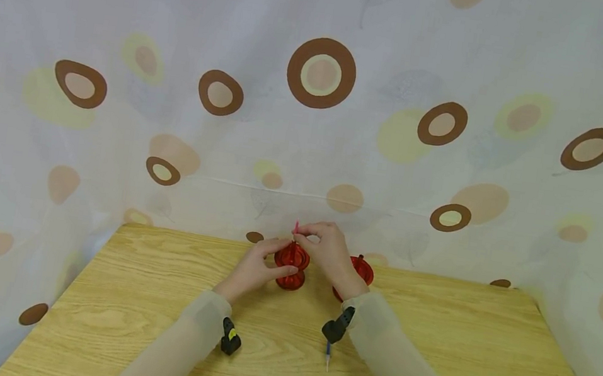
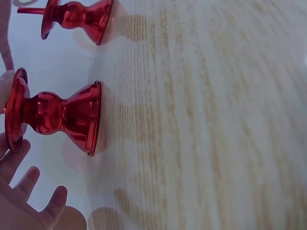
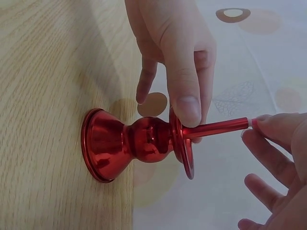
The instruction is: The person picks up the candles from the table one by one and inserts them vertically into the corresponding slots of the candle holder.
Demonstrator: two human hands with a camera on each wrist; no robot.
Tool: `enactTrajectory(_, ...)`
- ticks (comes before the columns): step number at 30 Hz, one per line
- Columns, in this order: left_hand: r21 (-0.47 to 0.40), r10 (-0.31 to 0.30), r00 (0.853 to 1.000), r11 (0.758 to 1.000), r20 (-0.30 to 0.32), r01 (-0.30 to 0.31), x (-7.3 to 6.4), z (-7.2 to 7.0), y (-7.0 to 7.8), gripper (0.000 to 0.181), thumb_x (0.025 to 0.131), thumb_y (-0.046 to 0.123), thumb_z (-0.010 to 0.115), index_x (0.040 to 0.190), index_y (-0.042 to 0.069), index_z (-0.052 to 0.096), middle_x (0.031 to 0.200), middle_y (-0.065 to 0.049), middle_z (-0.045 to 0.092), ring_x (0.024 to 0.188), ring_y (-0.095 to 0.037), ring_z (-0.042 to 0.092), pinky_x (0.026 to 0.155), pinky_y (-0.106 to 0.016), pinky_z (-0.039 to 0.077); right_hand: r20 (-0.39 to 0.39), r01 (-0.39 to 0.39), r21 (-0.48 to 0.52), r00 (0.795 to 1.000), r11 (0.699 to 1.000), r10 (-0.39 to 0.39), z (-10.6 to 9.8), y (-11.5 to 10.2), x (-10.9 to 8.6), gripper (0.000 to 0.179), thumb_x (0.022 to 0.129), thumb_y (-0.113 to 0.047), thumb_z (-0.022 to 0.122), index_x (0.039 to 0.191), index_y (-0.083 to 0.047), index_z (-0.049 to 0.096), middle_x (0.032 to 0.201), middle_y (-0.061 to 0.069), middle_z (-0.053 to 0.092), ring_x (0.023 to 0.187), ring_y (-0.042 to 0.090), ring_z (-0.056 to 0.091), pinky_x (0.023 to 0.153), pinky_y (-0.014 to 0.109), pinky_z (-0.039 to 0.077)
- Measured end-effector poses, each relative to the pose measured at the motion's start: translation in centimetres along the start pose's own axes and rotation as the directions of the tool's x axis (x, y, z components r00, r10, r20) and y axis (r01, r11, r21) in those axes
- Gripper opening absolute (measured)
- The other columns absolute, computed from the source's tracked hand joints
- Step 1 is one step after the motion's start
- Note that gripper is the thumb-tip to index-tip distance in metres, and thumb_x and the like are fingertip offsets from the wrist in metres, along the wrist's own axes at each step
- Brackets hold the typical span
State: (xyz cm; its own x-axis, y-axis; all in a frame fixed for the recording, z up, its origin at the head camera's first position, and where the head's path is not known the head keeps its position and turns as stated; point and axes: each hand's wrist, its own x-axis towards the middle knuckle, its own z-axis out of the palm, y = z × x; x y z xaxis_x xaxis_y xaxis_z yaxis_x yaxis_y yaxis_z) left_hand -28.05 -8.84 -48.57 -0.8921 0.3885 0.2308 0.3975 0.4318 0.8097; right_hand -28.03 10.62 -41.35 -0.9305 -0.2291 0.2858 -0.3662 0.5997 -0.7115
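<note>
A red metallic candlestick (image 1: 290, 280) stands upright on the table, with a wide dish and a thin tube rising from it. My left hand (image 1: 253, 270) holds its dish, the thumb (image 3: 188, 109) on the rim and some fingers behind. At the top of the tube (image 3: 216, 128), my right hand (image 1: 330, 252) pinches a thin pink stick (image 1: 296, 228) between thumb and fingertips. In the right wrist view a short whitish part shows between tube and fingertips. A second red candlestick (image 1: 362, 269) stands to the right, partly hidden behind the right wrist.
A thin blue stick with a whitish tip (image 1: 327, 360) lies on the wooden table (image 1: 457, 348), near the right forearm. Behind the table hangs a pale patterned cloth (image 1: 307, 144), which also covers both sides.
</note>
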Motion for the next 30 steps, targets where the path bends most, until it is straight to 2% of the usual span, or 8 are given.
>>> enactTrajectory(10,0.007,-0.006,1.0,1.0,0.009,0.006,0.0,-0.11,0.08,0.067,0.093,0.027,0.082,0.152,0.009,0.055,0.156,-0.01,0.052,0.15,-0.039,0.037,0.123,-0.055,0.029,0.012,0.027,0.003,1.0,1.0,-0.027,0.19,0.5,0.22,0.018,0.099,-0.017,0.073,0.106,-0.004,0.082,0.109,0.009,0.079,0.113,0.031,0.067,0.104,0.052,0.051)
enactTrajectory(17,0.019,0.014,1.0,1.0,0.008,-0.014,0.06,-0.15,-0.02,0.066,0.092,0.026,0.082,0.15,0.008,0.056,0.154,-0.011,0.055,0.147,-0.035,0.042,0.122,-0.054,0.032,0.008,0.026,0.006,1.0,1.0,-0.026,0.18,0.29,0.07,0.017,0.097,-0.016,0.074,0.105,-0.004,0.083,0.109,0.01,0.079,0.112,0.031,0.068,0.103,0.052,0.051)
enactTrajectory(30,0.008,-0.009,1.0,1.0,0.009,0.009,0.03,-0.15,0.07,0.068,0.092,0.028,0.082,0.152,0.01,0.055,0.156,-0.009,0.052,0.15,-0.037,0.037,0.123,-0.055,0.029,0.02,0.021,0.008,1.0,1.0,-0.021,0.27,0.39,0.03,0.018,0.098,-0.017,0.073,0.106,-0.004,0.082,0.111,0.011,0.078,0.113,0.032,0.067,0.104,0.052,0.05)
